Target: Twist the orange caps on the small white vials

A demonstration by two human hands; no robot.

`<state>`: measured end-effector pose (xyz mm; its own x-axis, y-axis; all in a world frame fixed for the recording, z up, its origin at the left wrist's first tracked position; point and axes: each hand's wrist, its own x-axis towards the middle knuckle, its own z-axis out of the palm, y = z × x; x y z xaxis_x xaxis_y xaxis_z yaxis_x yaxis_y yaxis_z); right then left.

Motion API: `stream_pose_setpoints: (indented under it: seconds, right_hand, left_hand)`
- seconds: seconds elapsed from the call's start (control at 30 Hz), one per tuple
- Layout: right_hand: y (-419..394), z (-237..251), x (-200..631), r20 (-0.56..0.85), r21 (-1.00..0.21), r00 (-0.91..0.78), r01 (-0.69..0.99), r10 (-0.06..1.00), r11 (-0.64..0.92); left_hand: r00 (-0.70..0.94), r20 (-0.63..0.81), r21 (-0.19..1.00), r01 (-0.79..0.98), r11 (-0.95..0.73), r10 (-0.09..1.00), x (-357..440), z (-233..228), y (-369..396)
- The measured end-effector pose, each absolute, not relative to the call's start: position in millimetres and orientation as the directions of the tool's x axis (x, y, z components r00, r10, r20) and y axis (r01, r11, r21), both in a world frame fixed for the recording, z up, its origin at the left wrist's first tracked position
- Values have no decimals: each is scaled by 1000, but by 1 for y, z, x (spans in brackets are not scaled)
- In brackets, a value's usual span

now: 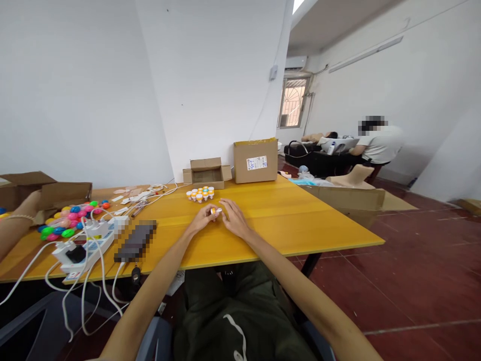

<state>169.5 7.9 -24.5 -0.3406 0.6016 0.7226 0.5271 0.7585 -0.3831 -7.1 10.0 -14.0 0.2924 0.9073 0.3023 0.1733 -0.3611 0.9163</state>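
Note:
My left hand (203, 219) is closed, pinching a small white-capped jar (215, 211) with an orange band between thumb and fingers. Close on its right side is my right hand (235, 220), its fingers stretched out and apart; whether the fingertips touch the jar I cannot tell. Just beyond both hands, a cluster of similar small jars (200, 194) stands on the yellow wooden table (289, 220), with white lids and orange or blue bands. Behind the cluster sits an open small cardboard box (207, 176), its flaps spread.
A taped cardboard carton (256, 163) stands at the back. On the left are a power strip (98, 245) with trailing white cables, a dark phone (137, 241), colourful plastic balls (71, 216) and another person's arm (18, 225) at an open box. Farther right, a person (381, 143) sits by a basin.

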Motion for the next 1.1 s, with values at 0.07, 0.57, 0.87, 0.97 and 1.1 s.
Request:
stream_pose_setpoints:
  seconds: [0.07, 0.57, 0.87, 0.97, 1.1]
  right_hand:
    - [-4, -20, 157, 724, -259, -448, 529, 525, 808]
    - [-13, -5, 121, 515, -94, -701, 526, 493, 846]
    - [29, -14, 167, 288, -748, -356, 496, 889, 441]
    - [31, -24, 166, 292, -864, -360, 299, 886, 405]
    - [32, -32, 165, 388, -879, -348, 138, 854, 456]
  left_hand:
    - [258, 326, 895, 227, -385, 910, -8, -18, 14]
    - [204, 297, 891, 292, -347, 933, -7, -27, 25]
    - [297, 348, 894, 181, -411, 889, -7, -20, 17]
    - [279, 335, 901, 185, -393, 900, -8, -21, 17]
    - [251, 298, 919, 186, -348, 921, -9, -22, 19]
